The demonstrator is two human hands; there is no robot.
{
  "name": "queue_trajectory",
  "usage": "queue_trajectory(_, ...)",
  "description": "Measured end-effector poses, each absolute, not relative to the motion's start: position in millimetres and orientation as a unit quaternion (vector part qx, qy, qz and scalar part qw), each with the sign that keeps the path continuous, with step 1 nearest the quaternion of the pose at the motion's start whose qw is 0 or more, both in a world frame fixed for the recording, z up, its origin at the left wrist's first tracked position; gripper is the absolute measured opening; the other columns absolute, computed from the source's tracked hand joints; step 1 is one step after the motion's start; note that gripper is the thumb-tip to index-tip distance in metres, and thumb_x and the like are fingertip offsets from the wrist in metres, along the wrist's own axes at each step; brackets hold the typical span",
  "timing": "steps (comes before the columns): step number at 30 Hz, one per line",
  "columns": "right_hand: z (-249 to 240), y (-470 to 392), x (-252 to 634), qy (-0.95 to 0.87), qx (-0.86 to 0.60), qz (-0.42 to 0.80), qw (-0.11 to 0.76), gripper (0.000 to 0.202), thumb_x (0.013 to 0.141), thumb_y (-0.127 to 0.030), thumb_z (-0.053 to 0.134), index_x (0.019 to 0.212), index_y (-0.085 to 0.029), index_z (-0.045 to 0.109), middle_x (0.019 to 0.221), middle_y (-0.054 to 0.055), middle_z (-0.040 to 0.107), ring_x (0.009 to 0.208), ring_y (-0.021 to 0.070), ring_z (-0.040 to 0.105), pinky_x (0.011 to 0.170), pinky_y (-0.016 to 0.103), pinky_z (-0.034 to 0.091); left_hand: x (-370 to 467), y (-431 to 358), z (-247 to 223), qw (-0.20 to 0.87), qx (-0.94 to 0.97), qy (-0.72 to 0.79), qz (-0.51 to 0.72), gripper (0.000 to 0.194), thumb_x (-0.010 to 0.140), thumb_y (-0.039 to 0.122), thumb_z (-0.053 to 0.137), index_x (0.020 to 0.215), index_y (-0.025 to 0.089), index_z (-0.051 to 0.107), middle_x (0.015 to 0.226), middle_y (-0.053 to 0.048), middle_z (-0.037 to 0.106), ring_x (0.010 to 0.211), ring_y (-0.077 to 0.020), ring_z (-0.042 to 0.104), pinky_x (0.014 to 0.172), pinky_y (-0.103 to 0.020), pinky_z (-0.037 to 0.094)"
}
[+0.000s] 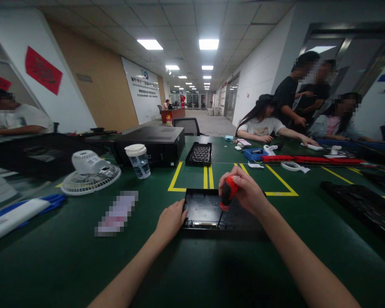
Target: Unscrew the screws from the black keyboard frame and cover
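Head view: right hand (245, 191) closed round a screwdriver (229, 191); left hand (170, 219), half-curled, holding a black tray (199, 207).

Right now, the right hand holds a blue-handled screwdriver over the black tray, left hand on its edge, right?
Not blue: in the head view, the right hand holds a red-and-black-handled screwdriver over the black tray, left hand on its edge.

Got a white fan (91, 176) lying grille-down on the green surface (67, 265), lidded cup (140, 162) of clear liquid near it, big black case (154, 139) behind that. Blue bin (254, 155)'s off right, red poster (43, 70)'s up on the left.
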State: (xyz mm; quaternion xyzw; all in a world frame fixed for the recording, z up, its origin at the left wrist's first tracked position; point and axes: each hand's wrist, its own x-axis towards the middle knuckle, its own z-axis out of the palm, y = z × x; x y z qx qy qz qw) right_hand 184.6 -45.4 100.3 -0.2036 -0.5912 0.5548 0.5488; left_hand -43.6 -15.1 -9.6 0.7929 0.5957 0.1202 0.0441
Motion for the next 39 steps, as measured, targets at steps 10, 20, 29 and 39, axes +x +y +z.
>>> queue_trajectory(10, 102.8, -47.5, 185.7, -0.609, -0.212, 0.525, 0.555, 0.014, 0.082, -0.024, 0.050, 0.075, -0.019, 0.039, 0.079, 0.003, 0.062, 0.066, 0.0161, 0.062, 0.061, 0.030, 0.046, -44.3, -15.1, -8.9, 0.041, 0.794, 0.592, 0.127, 0.043, 0.087, 0.034, 0.037, 0.126, 0.018, 0.042, 0.117, -0.011, 0.057, 0.103, -0.0198, 0.056, 0.086, -0.029, 0.042)
queue_trajectory(20, 99.7, -45.3, 187.0, -0.635, -0.230, 0.481, 0.559, 0.012, 0.083, -0.022, 0.050, 0.076, -0.018, 0.042, 0.079, 0.002, 0.059, 0.065, 0.0155, 0.061, 0.060, 0.030, 0.047, -45.0, -13.1, -13.6, 0.029, 0.798, 0.590, 0.120, 0.042, 0.087, 0.034, 0.037, 0.124, 0.017, 0.043, 0.113, -0.010, 0.058, 0.101, -0.0200, 0.056, 0.085, -0.029, 0.043)
queue_trajectory(29, 102.3, -48.9, 181.7, -0.653, -0.258, 0.406, 0.585, 0.016, 0.081, -0.024, 0.055, 0.072, -0.018, 0.043, 0.076, 0.001, 0.057, 0.062, 0.0144, 0.060, 0.058, 0.029, 0.048, -45.9, -14.1, -12.0, 0.027, 0.798, 0.589, 0.124, 0.042, 0.086, 0.034, 0.037, 0.125, 0.017, 0.042, 0.113, -0.009, 0.058, 0.098, -0.0199, 0.057, 0.082, -0.029, 0.043)
queue_trajectory(39, 103.2, -52.5, 180.8, -0.657, -0.325, 0.336, 0.592, 0.021, 0.079, -0.030, 0.057, 0.070, -0.018, 0.042, 0.074, 0.001, 0.055, 0.058, 0.0116, 0.056, 0.054, 0.026, 0.046, -45.4, -14.5, -11.3, 0.032, 0.798, 0.588, 0.127, 0.042, 0.087, 0.034, 0.036, 0.125, 0.018, 0.042, 0.112, -0.009, 0.059, 0.098, -0.0197, 0.057, 0.082, -0.029, 0.044)
